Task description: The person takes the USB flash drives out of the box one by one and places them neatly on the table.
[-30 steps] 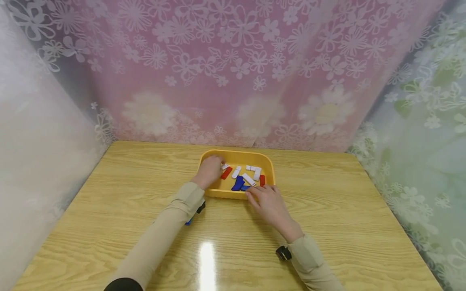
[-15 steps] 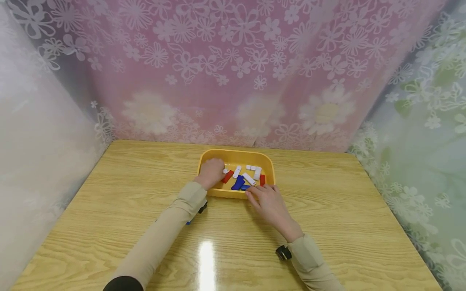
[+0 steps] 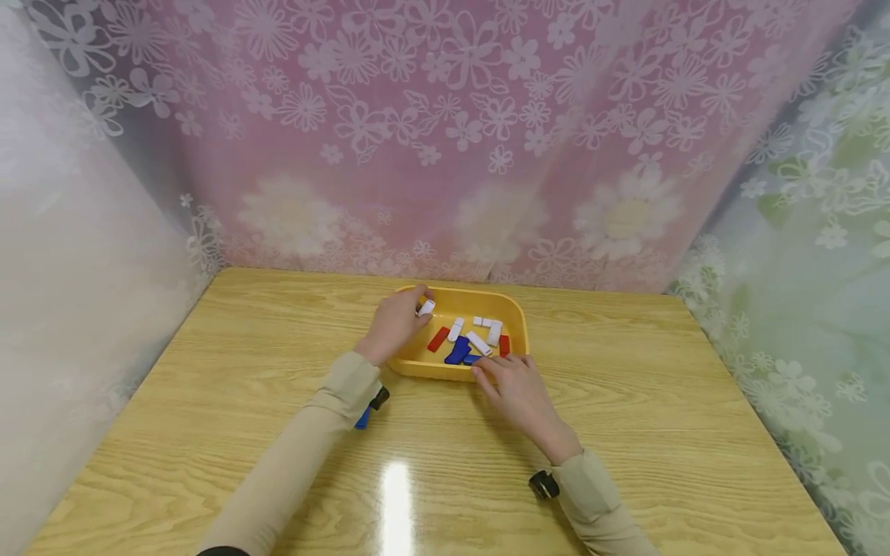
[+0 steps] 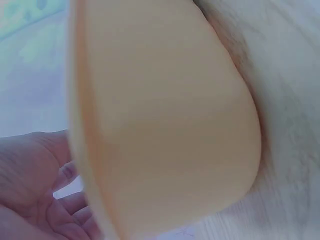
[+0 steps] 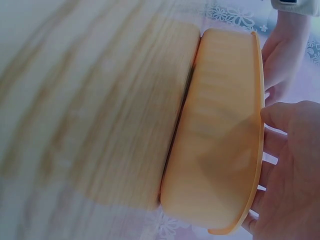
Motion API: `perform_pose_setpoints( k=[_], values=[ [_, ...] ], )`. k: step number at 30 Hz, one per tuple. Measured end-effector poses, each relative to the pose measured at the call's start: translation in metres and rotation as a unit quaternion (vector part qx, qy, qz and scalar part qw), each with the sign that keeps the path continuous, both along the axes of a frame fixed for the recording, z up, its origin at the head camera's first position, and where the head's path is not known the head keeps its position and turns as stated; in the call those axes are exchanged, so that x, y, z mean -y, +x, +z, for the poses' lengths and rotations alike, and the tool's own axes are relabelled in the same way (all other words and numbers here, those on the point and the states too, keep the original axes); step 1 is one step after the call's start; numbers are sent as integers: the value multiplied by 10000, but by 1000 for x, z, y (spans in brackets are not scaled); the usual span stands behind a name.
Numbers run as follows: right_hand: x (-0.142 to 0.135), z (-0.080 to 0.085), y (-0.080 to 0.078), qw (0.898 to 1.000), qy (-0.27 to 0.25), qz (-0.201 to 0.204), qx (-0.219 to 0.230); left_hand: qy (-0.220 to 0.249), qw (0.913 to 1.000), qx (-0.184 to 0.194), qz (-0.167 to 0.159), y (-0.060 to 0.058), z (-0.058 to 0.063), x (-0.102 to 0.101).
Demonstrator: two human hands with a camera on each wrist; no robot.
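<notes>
A yellow plastic tray (image 3: 514,309) holds several small sticks that look like USB flash drives. My left hand (image 3: 392,324) is over its left end and pinches a white USB flash drive (image 3: 427,308) between thumb and fingers. In the left wrist view the tray wall (image 4: 170,110) hides most of that hand's fingertips. My right hand (image 3: 518,390) grips the front right rim, thumb outside and fingers inside, as the right wrist view shows. In the tray lie a red stick (image 3: 438,339), blue sticks (image 3: 457,351), white sticks (image 3: 478,343) and another red one (image 3: 504,345) at the right.
A blue object (image 3: 362,418) lies on the wooden table (image 3: 626,401) beside the left wrist, partly covered by the sleeve. Behind the table hangs a pink flowered curtain (image 3: 417,193), with pale curtains at both sides.
My left hand has risen and drawn back slightly left, with a white USB flash drive now showing in its fingers. The red stick near it has shifted slightly. My right hand stays on the rim.
</notes>
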State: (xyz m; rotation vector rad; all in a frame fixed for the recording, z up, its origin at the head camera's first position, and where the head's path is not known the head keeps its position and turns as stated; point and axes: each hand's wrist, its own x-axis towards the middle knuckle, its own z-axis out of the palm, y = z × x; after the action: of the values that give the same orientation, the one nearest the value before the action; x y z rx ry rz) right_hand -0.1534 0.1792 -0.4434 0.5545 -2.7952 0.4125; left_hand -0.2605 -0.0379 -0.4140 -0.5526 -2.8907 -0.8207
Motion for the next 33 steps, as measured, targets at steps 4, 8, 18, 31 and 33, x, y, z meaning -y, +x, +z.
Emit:
perform_pose_setpoints(
  k=[4, 8, 18, 31, 33],
  values=[
    [-1, 0, 0, 10000, -30, 0, 68, 463, 9989, 31, -66, 9, 4, 10],
    [-1, -1, 0, 10000, -21, 27, 27, 919, 9957, 81, 52, 19, 7, 21],
    [-2, -1, 0, 10000, -12, 39, 31, 1512, 9879, 354, 35, 50, 14, 47],
    [-1, -1, 0, 10000, -19, 10, 71, 1415, 9862, 754, -415, 95, -14, 59],
    [-1, -2, 0, 9999, -21, 3, 105, 1453, 9853, 811, -391, 98, -18, 61]
  ],
)
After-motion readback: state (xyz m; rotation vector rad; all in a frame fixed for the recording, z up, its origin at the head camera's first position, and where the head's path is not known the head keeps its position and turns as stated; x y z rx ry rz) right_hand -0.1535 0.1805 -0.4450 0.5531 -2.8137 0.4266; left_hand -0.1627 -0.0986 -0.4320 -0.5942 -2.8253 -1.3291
